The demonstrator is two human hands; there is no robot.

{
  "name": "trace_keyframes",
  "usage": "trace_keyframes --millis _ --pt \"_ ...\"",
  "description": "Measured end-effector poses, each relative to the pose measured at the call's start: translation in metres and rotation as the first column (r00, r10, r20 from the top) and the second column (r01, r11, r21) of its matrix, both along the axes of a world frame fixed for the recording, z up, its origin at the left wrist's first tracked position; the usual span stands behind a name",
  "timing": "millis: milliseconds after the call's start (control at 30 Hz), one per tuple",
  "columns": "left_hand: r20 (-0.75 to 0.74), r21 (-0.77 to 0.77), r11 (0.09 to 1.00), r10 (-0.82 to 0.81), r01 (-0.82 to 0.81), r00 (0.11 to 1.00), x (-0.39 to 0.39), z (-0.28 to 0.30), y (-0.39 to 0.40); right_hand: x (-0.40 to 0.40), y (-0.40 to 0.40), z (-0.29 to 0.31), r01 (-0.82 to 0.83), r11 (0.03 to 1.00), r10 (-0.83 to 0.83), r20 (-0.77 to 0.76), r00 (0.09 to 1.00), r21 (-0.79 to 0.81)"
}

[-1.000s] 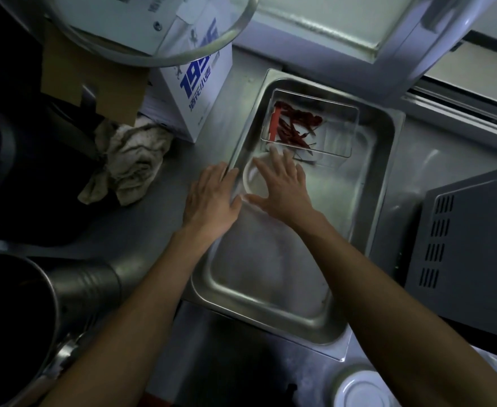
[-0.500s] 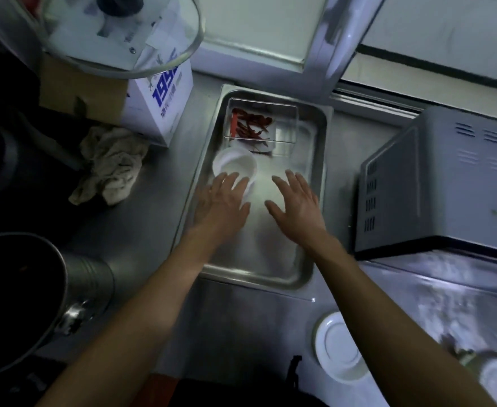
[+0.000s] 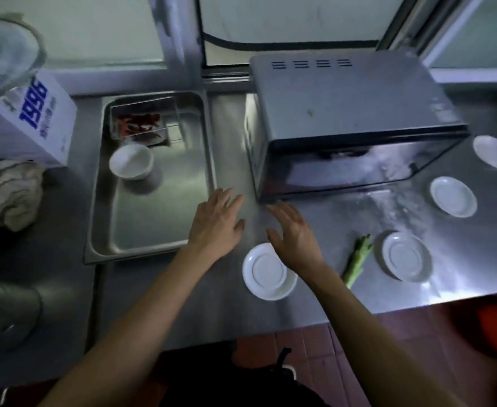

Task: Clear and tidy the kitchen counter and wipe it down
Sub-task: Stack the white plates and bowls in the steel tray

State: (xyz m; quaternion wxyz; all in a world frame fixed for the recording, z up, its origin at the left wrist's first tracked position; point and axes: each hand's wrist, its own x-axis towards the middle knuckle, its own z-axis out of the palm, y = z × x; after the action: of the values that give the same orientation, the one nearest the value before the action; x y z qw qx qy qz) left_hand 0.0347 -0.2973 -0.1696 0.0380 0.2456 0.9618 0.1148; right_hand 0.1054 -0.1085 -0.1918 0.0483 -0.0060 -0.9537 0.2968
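Note:
A steel tray (image 3: pixel 209 136) lies on the steel counter (image 3: pixel 235 306). Inside it sit a white bowl (image 3: pixel 130 160) and a clear box of red chillies (image 3: pixel 141 123). My left hand (image 3: pixel 216 221) hovers open over the tray's right rim, holding nothing. My right hand (image 3: pixel 292 230) is open and empty just beside it, above a white saucer (image 3: pixel 266 273). Three more white saucers (image 3: pixel 404 257) (image 3: pixel 452 196) (image 3: pixel 493 151) and a green stalk (image 3: pixel 358 258) lie on the counter to the right.
A grey microwave oven (image 3: pixel 350 113) stands behind my hands. A crumpled cloth (image 3: pixel 6 195) and a white carton (image 3: pixel 33 121) sit at the left, with a glass lid (image 3: pixel 3 51) above and a metal pot (image 3: pixel 3 312) at lower left. The counter's front edge borders red floor tiles.
Both hands have left the tray and the white bowl and moved right, to the counter in front of the microwave. The view has swung right, bringing saucers and the green stalk into sight.

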Motion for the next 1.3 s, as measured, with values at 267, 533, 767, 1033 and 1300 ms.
trace_keyframes --millis 267,533,767,1033,1300 --pt "0.014 -0.006 0.988 -0.157 0.157 0.987 0.087 -0.001 0.107 0.109 0.101 0.000 0.174 0.985 -0.174 0.026 0.984 0.011" --pt "0.030 0.012 0.955 -0.298 0.298 0.954 0.155 0.003 0.192 0.207 0.182 -0.001 0.362 0.932 -0.363 0.093 0.927 0.028" --pt "0.012 -0.006 0.909 -0.417 0.417 0.909 0.179 0.010 0.239 0.248 0.220 -0.002 0.487 0.872 -0.489 0.121 0.864 0.049" --pt "0.091 -0.048 0.901 -0.425 0.431 0.900 0.158 -0.017 0.264 0.236 0.237 -0.019 0.499 0.859 -0.512 0.236 0.826 0.114" --pt "0.175 -0.029 0.928 -0.360 0.370 0.916 0.125 -0.054 0.284 0.182 0.256 -0.042 0.381 0.893 -0.447 0.379 0.811 0.239"
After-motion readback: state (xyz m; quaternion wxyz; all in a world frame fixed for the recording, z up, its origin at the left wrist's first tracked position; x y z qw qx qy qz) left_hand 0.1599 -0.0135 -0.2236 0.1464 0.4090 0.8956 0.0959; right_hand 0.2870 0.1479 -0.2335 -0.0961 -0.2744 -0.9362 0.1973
